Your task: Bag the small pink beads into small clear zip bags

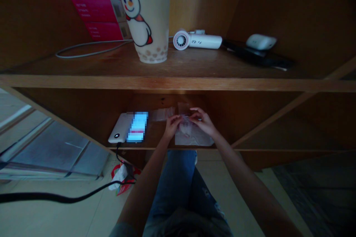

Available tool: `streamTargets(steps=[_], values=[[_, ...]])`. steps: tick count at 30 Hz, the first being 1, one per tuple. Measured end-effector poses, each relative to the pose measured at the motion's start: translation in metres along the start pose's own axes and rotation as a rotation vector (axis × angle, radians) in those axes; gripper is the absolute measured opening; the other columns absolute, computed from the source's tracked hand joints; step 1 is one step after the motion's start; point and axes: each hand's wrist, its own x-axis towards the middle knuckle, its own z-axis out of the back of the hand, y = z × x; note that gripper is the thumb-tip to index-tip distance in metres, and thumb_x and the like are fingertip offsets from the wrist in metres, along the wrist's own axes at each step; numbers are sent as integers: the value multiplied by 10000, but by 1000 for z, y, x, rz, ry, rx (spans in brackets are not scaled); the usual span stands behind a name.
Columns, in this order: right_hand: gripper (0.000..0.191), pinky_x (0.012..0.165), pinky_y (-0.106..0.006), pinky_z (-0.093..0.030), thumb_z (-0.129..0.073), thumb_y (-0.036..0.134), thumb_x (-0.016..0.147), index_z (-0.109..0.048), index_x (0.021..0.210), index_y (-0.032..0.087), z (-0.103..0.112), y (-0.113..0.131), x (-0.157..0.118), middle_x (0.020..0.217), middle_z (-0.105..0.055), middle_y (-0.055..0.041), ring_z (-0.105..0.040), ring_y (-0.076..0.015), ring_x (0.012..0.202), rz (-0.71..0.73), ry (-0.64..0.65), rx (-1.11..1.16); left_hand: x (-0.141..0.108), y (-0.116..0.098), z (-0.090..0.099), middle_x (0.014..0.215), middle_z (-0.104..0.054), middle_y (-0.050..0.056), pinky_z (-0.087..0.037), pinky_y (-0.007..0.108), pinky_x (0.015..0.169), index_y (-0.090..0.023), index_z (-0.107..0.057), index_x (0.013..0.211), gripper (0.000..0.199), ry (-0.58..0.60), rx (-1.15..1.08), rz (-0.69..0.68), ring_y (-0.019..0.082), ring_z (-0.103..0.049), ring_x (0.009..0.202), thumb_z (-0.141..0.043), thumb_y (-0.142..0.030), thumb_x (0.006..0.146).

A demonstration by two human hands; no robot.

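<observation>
Lower shelf (160, 139): carries the clear bag (194, 137), which lies at the front edge, right of the shelf's middle; its upper part is bunched between the two hands, and whether anything is inside cannot be told.
Left hand (172, 124): thumb and fingers drawn together on the upper left of the clear bag.
Right hand (202, 119): thumb and a finger meet the bunched plastic, the other fingers spread above it; how firmly they grip cannot be told.
Other plastic: a flat clear packet (161, 114) lies left of the hands, farther from the front edge; contents too faint to make out.
Phone (137, 127): near the front edge left of the hands, screen lit but pixelated, unreadable.
White device (119, 129): just beside the phone's left side, round dark mark near its front, black cable (118, 152) at its front end.
Upper shelf cup (155, 11): upright near the front edge, pale milky drink inside, brown pearls settled at the bottom; a crowned snowman is printed on its side.
Pink boxes (96, 9): stacked behind the cup to the left; white printing and side labels too blurred to read.
Handheld fan (204, 41): white, lying right of the cup.
White case (260, 42): on a dark flat item (267, 59) toward the right.
</observation>
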Motion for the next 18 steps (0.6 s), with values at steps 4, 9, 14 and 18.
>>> streamTargets(steps=[4,9,14,18], values=[[392,650,-267,-463,-584,248,716,-488,1095,220,-3,2,3,705,-608,20,-598,-137,676,-10,52,41,1,4,1,556,-574,-4,-371,212,477,-160,-623,605,232,4,-53,59,90,-482,502,-618,-378,685],[390,560,-241,-425,-604,216,694,-478,1063,206,-9,0,4,621,-545,49,-550,-122,579,23,50,80,-1,4,-1,621,-610,-3,-378,201,522,-147,-649,684,188,70,-231,156,87,-517,543,-665,-324,621],[423,555,-239,-413,-610,212,683,-468,1082,209,-14,1,6,625,-552,49,-544,-122,574,3,80,75,-3,-1,-1,525,-561,-18,-353,202,489,-154,-624,577,155,158,-200,165,87,-472,486,-615,-291,649],[445,576,-245,-425,-601,233,687,-457,1109,217,-13,0,7,683,-576,34,-564,-128,625,-67,103,157,-2,-7,-1,507,-540,-15,-358,210,499,-159,-595,513,192,156,-165,153,96,-468,492,-553,-249,678]])
